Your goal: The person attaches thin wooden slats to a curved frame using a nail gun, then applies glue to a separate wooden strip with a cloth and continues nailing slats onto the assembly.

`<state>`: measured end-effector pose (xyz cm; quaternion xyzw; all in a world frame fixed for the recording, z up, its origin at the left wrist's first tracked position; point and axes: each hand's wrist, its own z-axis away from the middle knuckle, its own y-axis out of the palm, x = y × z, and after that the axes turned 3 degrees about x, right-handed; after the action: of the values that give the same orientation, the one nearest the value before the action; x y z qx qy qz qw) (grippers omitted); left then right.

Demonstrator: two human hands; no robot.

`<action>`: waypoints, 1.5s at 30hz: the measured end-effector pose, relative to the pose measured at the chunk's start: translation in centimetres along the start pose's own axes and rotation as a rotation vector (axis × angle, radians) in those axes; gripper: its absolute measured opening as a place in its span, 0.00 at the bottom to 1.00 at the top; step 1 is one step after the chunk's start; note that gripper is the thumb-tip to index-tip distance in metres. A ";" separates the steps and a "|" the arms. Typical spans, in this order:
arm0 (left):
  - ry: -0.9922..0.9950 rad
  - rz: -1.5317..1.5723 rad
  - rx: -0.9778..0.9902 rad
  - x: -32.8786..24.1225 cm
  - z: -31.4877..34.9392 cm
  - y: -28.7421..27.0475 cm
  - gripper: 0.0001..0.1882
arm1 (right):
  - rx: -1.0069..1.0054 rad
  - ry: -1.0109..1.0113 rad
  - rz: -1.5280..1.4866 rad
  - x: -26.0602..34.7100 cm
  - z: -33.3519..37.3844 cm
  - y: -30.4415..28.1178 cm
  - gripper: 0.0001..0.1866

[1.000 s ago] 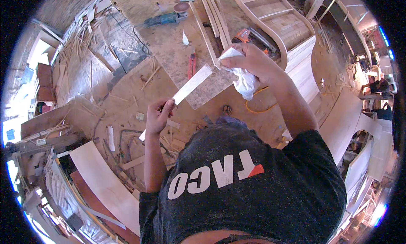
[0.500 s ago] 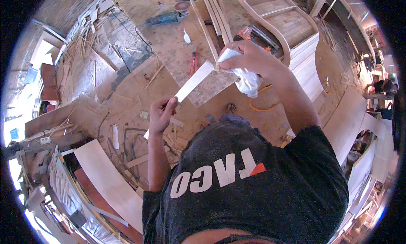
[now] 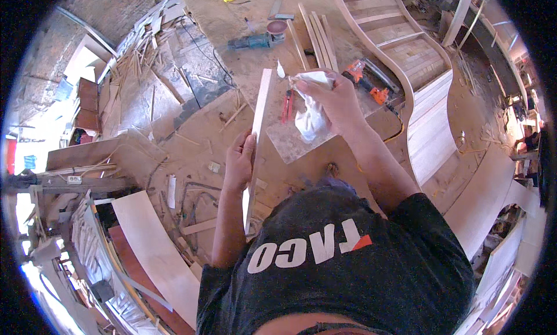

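Observation:
My left hand [image 3: 239,164] is closed around a long, narrow, pale wooden strip [image 3: 264,100]. The strip stands almost straight up and down in view, its lower part running down past my wrist. Gripped in my right hand [image 3: 342,106] is a crumpled, white, thin-looking bag or cloth [image 3: 312,120], hanging from the fingers to the right of the strip and apart from it. Whether something sits inside the white bundle, I cannot tell. Beyond the hands, red-handled pliers [image 3: 287,106] and a small white nozzle bottle [image 3: 281,69] rest on the work surface.
A blue power tool [image 3: 249,42] with a round disc lies farther back. Several wooden strips [image 3: 318,36] lie beside an orange power tool [image 3: 380,95]. A wavy-sided wooden panel [image 3: 432,120] extends at the right. Scrap wood [image 3: 154,42] litters the left; a curved pale sheet [image 3: 154,242] leans lower left.
The strip has swung from a slant to nearly upright in my left hand. My right hand and the white bundle, earlier at the strip's upper end, are now apart from it.

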<state>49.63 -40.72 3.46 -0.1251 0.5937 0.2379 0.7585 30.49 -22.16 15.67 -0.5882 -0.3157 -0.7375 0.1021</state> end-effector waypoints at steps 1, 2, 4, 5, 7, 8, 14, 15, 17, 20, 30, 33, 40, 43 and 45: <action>-0.015 0.012 -0.001 -0.8 0.4 0.6 0.19 | -0.035 -0.035 0.170 -0.2 -0.5 0.2 0.17; -0.031 0.024 -0.001 -1.3 0.6 0.9 0.19 | -0.034 -0.040 0.170 -0.3 -1.1 0.6 0.17; -0.023 0.091 0.002 -1.2 0.7 1.0 0.19 | -0.076 -0.177 0.239 -0.7 -1.9 1.5 0.16; -0.019 0.156 0.011 -1.1 0.7 1.0 0.19 | -0.093 -0.186 0.246 -1.4 -2.6 1.5 0.16; -0.006 0.167 -0.001 -1.1 0.9 1.3 0.19 | -0.075 -0.185 0.236 -1.5 -3.1 1.6 0.16; 0.006 0.174 -0.007 -1.1 1.0 1.3 0.19 | -0.066 -0.186 0.224 -1.5 -3.2 1.7 0.16; -0.018 0.128 -0.002 -1.5 1.4 1.4 0.19 | -0.030 -0.155 0.302 -1.7 -3.7 2.0 0.16; -0.021 0.131 -0.004 -1.7 1.4 1.3 0.19 | -0.027 -0.151 0.305 -1.8 -3.8 2.0 0.16; -0.051 0.051 -0.017 -1.9 1.5 1.2 0.19 | -0.037 -0.161 0.373 -1.9 -3.8 2.0 0.17; -0.090 0.107 -0.002 -2.2 1.5 0.6 0.19 | -0.076 -0.133 0.469 -2.0 -3.5 3.0 0.17; -0.034 0.209 -0.031 -3.6 0.6 2.3 0.20 | 0.011 -0.172 0.492 -4.5 -2.5 3.1 0.14; -0.016 0.168 -0.031 -3.0 0.1 1.9 0.20 | 0.097 -0.103 0.506 -4.0 -1.4 4.0 0.12; -0.034 0.266 -0.063 -3.6 -1.1 2.5 0.18 | 0.111 -0.034 0.583 -4.2 0.6 4.7 0.14; -0.045 0.263 -0.058 -4.5 -1.5 2.6 0.16 | 0.113 -0.073 0.620 -5.3 1.0 4.7 0.14; -0.040 0.249 -0.077 -4.9 -1.9 2.8 0.15 | 0.121 -0.117 0.626 -6.4 1.0 4.3 0.14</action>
<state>45.67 -40.24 7.96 -0.0748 0.5799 0.3554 0.7293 35.34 -26.35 11.25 -0.6909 -0.1680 -0.6153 0.3404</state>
